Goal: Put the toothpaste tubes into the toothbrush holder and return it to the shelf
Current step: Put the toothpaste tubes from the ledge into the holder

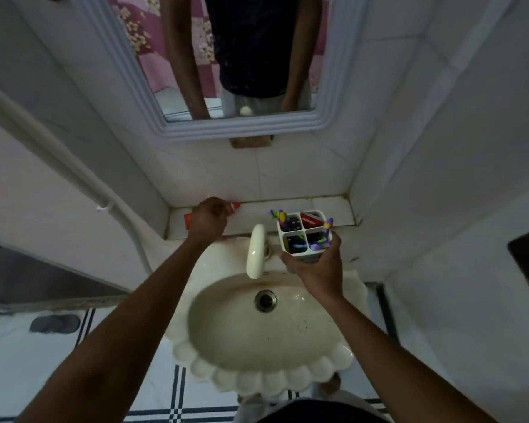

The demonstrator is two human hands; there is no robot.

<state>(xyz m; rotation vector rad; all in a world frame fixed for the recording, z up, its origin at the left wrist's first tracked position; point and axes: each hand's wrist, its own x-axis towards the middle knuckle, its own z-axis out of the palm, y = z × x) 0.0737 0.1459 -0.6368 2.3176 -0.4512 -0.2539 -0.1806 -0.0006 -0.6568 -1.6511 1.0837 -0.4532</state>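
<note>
A white toothbrush holder point(303, 239) with four compartments is held in my right hand point(317, 265) just above the sink's back edge, in front of the shelf. One red toothpaste tube point(309, 221) stands in its far right compartment, and purple toothbrushes stick out at the corners. My left hand point(209, 219) is closed over a second red toothpaste tube point(235, 206) lying on the tiled shelf point(293, 206); only the tube's two ends show beside my fist.
A cream faucet point(256, 251) rises between my hands over the scalloped cream sink point(266, 355). A framed mirror point(235, 129) hangs above the shelf. Tiled walls close in on both sides, and a white pipe point(74, 172) runs down the left wall.
</note>
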